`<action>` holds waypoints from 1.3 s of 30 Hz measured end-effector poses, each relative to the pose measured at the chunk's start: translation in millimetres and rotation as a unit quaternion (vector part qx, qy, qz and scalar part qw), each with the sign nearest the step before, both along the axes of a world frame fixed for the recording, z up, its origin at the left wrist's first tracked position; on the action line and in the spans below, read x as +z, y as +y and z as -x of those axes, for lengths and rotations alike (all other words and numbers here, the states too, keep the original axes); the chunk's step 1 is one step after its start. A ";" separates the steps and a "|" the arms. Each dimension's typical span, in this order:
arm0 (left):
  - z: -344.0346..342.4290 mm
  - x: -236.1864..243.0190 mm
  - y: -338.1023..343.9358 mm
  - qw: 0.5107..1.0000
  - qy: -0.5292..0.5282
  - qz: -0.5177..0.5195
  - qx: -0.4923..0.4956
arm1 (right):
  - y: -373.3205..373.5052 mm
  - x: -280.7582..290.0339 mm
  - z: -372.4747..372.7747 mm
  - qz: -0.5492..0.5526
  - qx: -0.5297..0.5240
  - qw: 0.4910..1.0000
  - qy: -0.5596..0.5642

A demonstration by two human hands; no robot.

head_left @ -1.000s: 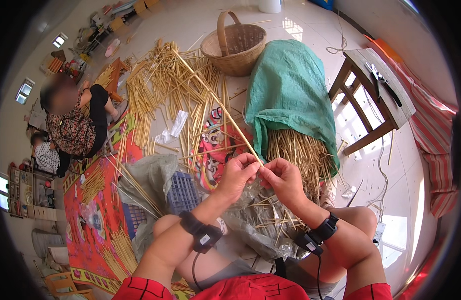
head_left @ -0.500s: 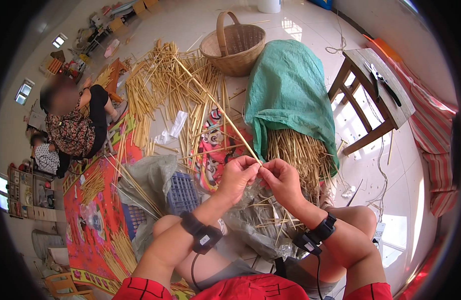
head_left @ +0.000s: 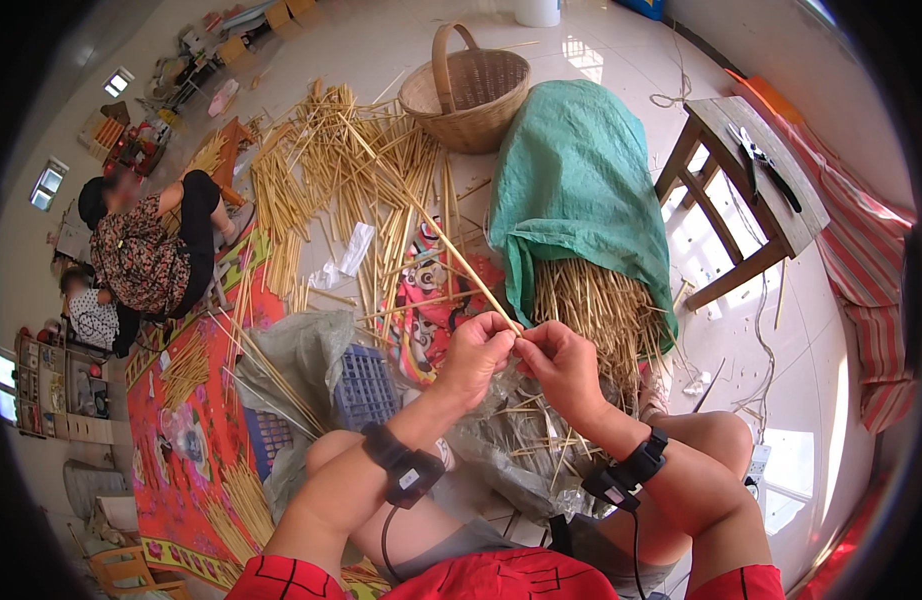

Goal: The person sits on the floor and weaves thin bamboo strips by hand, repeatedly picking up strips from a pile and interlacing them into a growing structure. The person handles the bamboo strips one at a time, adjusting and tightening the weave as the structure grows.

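Observation:
A long, pale yellow straw stalk (head_left: 459, 258) slants away from my hands toward the far left. My left hand (head_left: 473, 355) pinches it close to its near end, with thumb and forefinger pressed together. Touching the left fingertips, my right hand (head_left: 561, 362) is also closed in a pinch at the very tip. What exactly lies between the right fingers is mostly hidden. Beyond the hands, a big heap of similar straw stalks (head_left: 331, 150) covers the floor. A green woven sack (head_left: 571, 160) lies just past my right hand, with browner straw (head_left: 591, 300) spilling from its mouth.
A wicker basket (head_left: 476, 135) stands beyond the heap. At right, pliers-like cutters (head_left: 756, 165) rest on a wooden stool (head_left: 726, 115). A blue plastic crate (head_left: 366, 385) and grey plastic sheeting (head_left: 306, 350) sit by my left knee. Two people, one nearer (head_left: 141, 250), sit at left beside a red floral mat (head_left: 181, 470).
My right hand has shifted very slightly left, and the stalk's far part has swung a little left. At left, the nearer person's head has moved slightly.

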State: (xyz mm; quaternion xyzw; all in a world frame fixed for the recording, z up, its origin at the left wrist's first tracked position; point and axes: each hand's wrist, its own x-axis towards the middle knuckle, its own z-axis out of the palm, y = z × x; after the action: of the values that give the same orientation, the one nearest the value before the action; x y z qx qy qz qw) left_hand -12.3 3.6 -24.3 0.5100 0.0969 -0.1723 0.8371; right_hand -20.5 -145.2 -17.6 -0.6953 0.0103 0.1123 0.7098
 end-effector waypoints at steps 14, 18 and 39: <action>-0.5 1.6 0.3 0.999 -0.021 -0.038 0.008 | -1.9 6.2 -2.4 -0.042 0.018 0.998 0.033; -2.5 5.2 -0.1 0.999 -0.022 -0.037 0.011 | -3.7 7.0 -5.0 -0.056 0.019 0.997 0.043; -8.7 -2.2 5.7 0.997 -0.060 -0.041 0.037 | -3.0 8.3 -3.7 -0.032 0.031 0.998 0.047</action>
State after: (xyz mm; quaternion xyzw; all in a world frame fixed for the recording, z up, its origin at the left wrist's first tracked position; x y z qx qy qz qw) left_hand -3.6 9.3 -26.5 0.5495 0.0726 -0.1064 0.8255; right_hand -16.8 -148.2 -9.3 -0.6661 0.0180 0.1669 0.7268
